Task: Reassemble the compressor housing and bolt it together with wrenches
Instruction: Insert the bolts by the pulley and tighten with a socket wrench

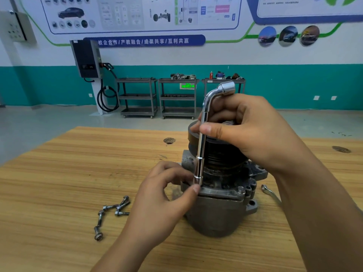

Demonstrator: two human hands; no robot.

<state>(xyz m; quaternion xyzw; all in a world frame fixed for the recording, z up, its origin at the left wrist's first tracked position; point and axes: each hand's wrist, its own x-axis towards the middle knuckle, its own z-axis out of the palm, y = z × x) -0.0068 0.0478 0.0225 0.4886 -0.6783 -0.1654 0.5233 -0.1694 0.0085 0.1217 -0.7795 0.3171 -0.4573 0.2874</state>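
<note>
A grey metal compressor (218, 211) stands upright on the wooden table (59, 173), its black pulley end on top. A chrome L-shaped socket wrench (203, 134) stands vertical with its lower socket on the housing flange at the left side. My right hand (249, 130) grips the wrench shaft near the middle, thumb across it. My left hand (167, 191) pinches the lower socket end with thumb and fingers. One bolt head (241, 190) sits in the flange on the right.
Several loose flanged bolts (112, 214) lie on the table left of the compressor. An open-end wrench (271, 194) lies to its right, partly hidden by my right forearm. Grey shelf carts (137, 97) and a wall charger (86, 59) stand far behind.
</note>
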